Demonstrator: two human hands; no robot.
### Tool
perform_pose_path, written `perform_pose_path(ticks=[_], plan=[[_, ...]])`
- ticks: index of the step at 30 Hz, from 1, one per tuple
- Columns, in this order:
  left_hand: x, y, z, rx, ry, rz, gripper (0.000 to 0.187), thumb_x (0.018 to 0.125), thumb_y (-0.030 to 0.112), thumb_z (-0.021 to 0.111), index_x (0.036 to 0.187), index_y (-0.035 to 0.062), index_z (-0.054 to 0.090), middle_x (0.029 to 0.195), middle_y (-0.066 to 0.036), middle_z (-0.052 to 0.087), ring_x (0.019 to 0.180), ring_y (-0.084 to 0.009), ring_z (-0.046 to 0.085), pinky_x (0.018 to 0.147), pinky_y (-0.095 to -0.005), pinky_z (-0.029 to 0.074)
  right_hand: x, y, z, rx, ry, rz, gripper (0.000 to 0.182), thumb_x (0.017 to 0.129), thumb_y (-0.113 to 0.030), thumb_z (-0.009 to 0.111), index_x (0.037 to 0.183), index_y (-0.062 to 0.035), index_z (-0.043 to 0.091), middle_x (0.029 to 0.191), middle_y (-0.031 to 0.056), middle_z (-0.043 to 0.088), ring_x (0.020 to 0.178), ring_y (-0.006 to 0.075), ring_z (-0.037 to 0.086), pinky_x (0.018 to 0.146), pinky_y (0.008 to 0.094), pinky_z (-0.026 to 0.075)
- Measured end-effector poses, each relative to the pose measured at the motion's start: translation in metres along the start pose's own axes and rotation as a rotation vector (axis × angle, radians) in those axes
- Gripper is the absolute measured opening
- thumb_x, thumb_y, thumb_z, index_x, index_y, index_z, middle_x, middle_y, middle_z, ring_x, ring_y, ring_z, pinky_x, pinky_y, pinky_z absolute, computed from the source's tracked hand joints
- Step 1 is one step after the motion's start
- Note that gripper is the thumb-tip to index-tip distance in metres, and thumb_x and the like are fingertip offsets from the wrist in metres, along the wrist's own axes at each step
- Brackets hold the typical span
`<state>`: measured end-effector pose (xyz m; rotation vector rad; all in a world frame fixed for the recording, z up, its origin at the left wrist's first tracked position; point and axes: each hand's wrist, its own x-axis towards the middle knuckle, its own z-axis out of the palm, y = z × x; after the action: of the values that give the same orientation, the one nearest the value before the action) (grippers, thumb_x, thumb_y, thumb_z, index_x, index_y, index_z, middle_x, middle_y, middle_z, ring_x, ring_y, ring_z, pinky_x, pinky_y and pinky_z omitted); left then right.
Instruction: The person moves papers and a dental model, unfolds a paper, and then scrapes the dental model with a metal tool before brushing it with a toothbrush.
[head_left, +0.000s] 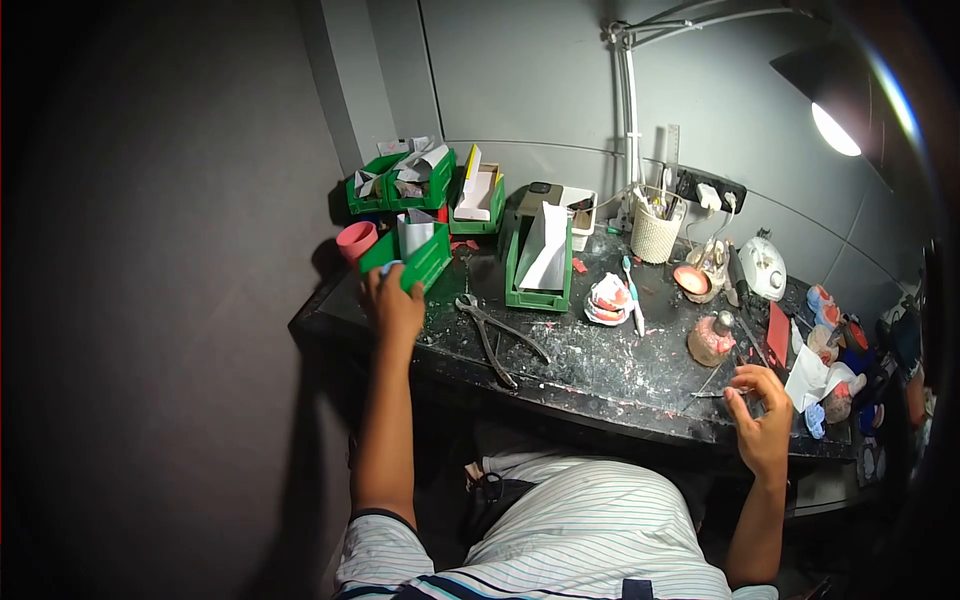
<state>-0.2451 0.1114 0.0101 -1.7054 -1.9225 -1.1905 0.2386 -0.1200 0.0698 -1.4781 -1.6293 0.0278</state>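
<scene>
My left hand [397, 302] is at the front of a green bin [430, 258], its fingers bent over the bin's near side. A small light-blue piece [391, 267] shows at the fingertips; its kind is too small to tell. A folded paper [415, 235] stands in that bin. My right hand [762, 415] hovers over the right front of the table, fingers curved and thumb apart. Close to its fingertips is a thin metal instrument [710, 394], seemingly not gripped. Beyond it sits a pinkish dental cast with a metal knob [711, 340]. Metal pliers [490, 335] lie between my hands.
Further green bins [538, 300] stand along the back, with a pink cup [357, 240] at left. A denture model [607, 300] and toothbrush [633, 295] lie mid-table. A woven holder [658, 235], white device [763, 268] and several casts crowd the right, under a lamp [835, 130].
</scene>
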Motion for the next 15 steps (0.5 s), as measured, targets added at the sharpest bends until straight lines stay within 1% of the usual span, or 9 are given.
perform_pose_path(ticks=[2, 4, 5, 6, 8, 9, 10, 13, 15], plan=[[-0.023, 0.021, -0.007, -0.039, 0.036, 0.098, 0.046, 0.078, 0.024, 0.084, 0.118, 0.0053, 0.069, 0.125, -0.017, 0.059, 0.122, -0.0382, 0.052, 0.108, -0.0513, 0.04, 0.002, -0.015, 0.01, 0.032, -0.035, 0.007, 0.014, 0.085, -0.004, 0.076, 0.094, 0.0023, 0.069, 0.108, 0.0164, 0.072, 0.096, 0.0273, 0.069, 0.084, 0.0352, 0.053], [-0.04, 0.042, -0.014, -0.104, 0.02, 0.172, 0.044, 0.079, 0.027, 0.083, 0.115, 0.0054, 0.07, 0.125, -0.016, 0.058, 0.124, -0.0362, 0.05, 0.108, -0.0532, 0.038, 0.003, -0.025, 0.018, 0.048, -0.064, -0.023, 0.014, 0.084, -0.004, 0.076, 0.094, 0.0025, 0.069, 0.108, 0.0171, 0.072, 0.098, 0.0292, 0.07, 0.087, 0.0365, 0.053], [-0.049, 0.061, -0.028, 0.001, 0.005, 0.186, 0.042, 0.08, 0.031, 0.083, 0.112, 0.0062, 0.07, 0.124, -0.015, 0.059, 0.125, -0.0353, 0.05, 0.11, -0.0565, 0.034, 0.003, -0.029, 0.021, 0.038, -0.086, -0.067, 0.015, 0.083, -0.004, 0.077, 0.095, 0.0027, 0.07, 0.109, 0.0174, 0.072, 0.1, 0.0303, 0.07, 0.089, 0.0372, 0.052], [-0.055, 0.07, -0.032, -0.009, -0.012, 0.188, 0.04, 0.081, 0.034, 0.081, 0.109, 0.0076, 0.07, 0.123, -0.014, 0.059, 0.125, -0.034, 0.05, 0.107, -0.0575, 0.034, 0.003, -0.033, 0.024, 0.029, -0.106, -0.112, 0.016, 0.083, -0.005, 0.077, 0.095, 0.0028, 0.07, 0.109, 0.0178, 0.071, 0.101, 0.0314, 0.07, 0.091, 0.038, 0.052], [-0.062, 0.077, -0.033, -0.089, -0.008, 0.2, 0.037, 0.082, 0.033, 0.081, 0.108, 0.0094, 0.07, 0.12, -0.011, 0.06, 0.123, -0.0321, 0.051, 0.102, -0.054, 0.035, 0.001, -0.038, 0.024, 0.021, -0.125, -0.128, 0.017, 0.082, -0.005, 0.077, 0.096, 0.0029, 0.07, 0.11, 0.0183, 0.071, 0.102, 0.0333, 0.07, 0.092, 0.0388, 0.052], [-0.062, 0.081, -0.034, -0.055, 0.074, 0.226, 0.031, 0.082, 0.03, 0.08, 0.105, 0.0114, 0.07, 0.117, -0.008, 0.061, 0.119, -0.0302, 0.052, 0.099, -0.051, 0.035, 0.0, -0.039, 0.024, 0.005, -0.132, -0.146, 0.018, 0.082, -0.006, 0.078, 0.096, 0.0029, 0.07, 0.11, 0.0184, 0.071, 0.103, 0.0335, 0.069, 0.092, 0.0388, 0.052], [-0.057, 0.082, -0.039, -0.056, 0.075, 0.221, 0.031, 0.082, 0.03, 0.08, 0.105, 0.0114, 0.07, 0.117, -0.008, 0.061, 0.119, -0.0302, 0.052, 0.099, -0.051, 0.035, -0.001, -0.039, 0.024, -0.011, -0.136, -0.162, 0.018, 0.082, -0.006, 0.078, 0.096, 0.0028, 0.07, 0.11, 0.0185, 0.071, 0.103, 0.0337, 0.069, 0.092, 0.0388, 0.052], [-0.022, 0.08, -0.049, -0.102, 0.29, 0.209, 0.026, 0.082, 0.026, 0.078, 0.102, 0.0127, 0.069, 0.115, -0.005, 0.062, 0.114, -0.0306, 0.055, 0.099, -0.0503, 0.035, -0.003, -0.032, 0.02, -0.014, -0.133, -0.14, 0.019, 0.081, -0.006, 0.078, 0.096, 0.0028, 0.07, 0.11, 0.0187, 0.071, 0.103, 0.0342, 0.069, 0.092, 0.0393, 0.052], [0.018, 0.063, -0.041, -0.002, 0.249, 0.195, 0.038, 0.079, 0.029, 0.081, 0.109, 0.0101, 0.067, 0.119, -0.008, 0.063, 0.119, -0.0326, 0.054, 0.102, -0.0551, 0.037, -0.005, -0.03, 0.019, -0.012, -0.134, -0.111, 0.019, 0.081, -0.006, 0.078, 0.095, 0.0028, 0.07, 0.11, 0.0187, 0.071, 0.103, 0.0342, 0.069, 0.092, 0.0395, 0.052]])
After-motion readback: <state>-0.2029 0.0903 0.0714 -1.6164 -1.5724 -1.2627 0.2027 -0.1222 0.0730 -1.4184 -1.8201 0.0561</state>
